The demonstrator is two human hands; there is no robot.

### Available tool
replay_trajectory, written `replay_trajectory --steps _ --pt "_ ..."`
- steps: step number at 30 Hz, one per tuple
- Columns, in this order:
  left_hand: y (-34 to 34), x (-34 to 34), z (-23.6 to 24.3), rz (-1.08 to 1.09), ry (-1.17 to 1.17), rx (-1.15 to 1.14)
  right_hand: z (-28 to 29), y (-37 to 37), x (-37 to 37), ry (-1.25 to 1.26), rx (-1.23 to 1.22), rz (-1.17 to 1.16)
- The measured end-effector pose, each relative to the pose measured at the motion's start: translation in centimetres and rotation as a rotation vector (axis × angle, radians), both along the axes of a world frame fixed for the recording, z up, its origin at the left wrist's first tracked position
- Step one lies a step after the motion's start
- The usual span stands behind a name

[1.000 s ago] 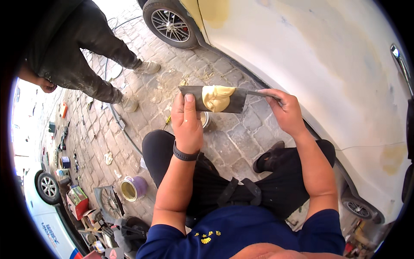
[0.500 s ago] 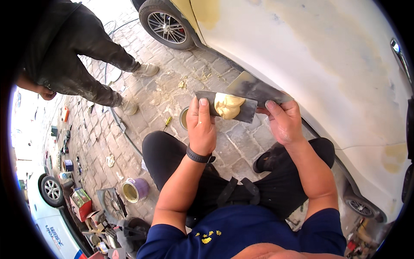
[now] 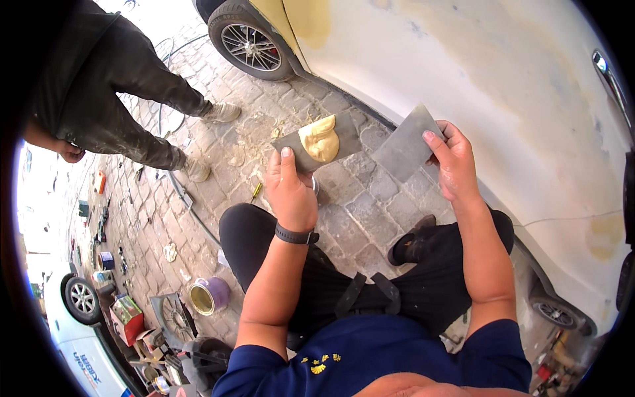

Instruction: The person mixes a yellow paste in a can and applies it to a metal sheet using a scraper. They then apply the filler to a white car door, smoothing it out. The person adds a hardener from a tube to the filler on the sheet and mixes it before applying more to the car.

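Note:
My left hand [image 3: 291, 195] grips a flat grey spreader [image 3: 347, 132] by its near left end, thumb on top. A thick dollop of yellowish body filler [image 3: 320, 140] sits on its upper face. In my right hand [image 3: 458, 162] is a second grey spreader [image 3: 409, 144], pinched between thumb and fingers at its right edge. That blade looks nearly bare, with thin smears. The two spreaders are apart, both held above the paving between my knees. To the right is the white car door panel [image 3: 489, 86], marked with sanded yellowish patches; neither hand touches it.
Another person [image 3: 132, 79] stands at the far left. A purple can [image 3: 210, 295] is on the paving at my left, and a yellow screwdriver [image 3: 256, 190] lies beyond my left knee. A hose [image 3: 192, 210], scattered tools and a second vehicle [image 3: 83, 351] are farther left.
The two spreaders have separated. My left hand moved slightly left with the filler, now smoothed into a different shape; my right hand shifted right and turned its blade upward.

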State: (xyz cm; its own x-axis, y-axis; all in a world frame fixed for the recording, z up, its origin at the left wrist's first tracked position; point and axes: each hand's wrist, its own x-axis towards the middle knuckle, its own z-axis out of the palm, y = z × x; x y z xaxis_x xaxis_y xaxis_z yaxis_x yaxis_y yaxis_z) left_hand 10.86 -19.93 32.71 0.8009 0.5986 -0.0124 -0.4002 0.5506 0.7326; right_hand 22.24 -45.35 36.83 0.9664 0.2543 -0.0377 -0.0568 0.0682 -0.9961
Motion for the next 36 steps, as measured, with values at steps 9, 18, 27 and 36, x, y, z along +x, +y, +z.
replay_trajectory --steps 9,18,27,36 --pt "-1.9 -0.7 -0.5 -0.234 -0.05 0.119 -2.2 1.7 -0.3 0.068 -0.026 0.102" --pt "-1.5 -1.9 1.0 -0.4 0.067 0.672 -1.8 2.5 -1.0 0.052 -0.027 0.215" --pt "-1.5 -3.3 1.7 -0.529 0.188 0.956 0.6 2.6 -1.9 -0.358 0.143 0.126" --pt "-2.2 -3.4 0.7 -0.273 0.27 0.559 1.4 2.2 -4.3 -0.741 -0.03 0.188"
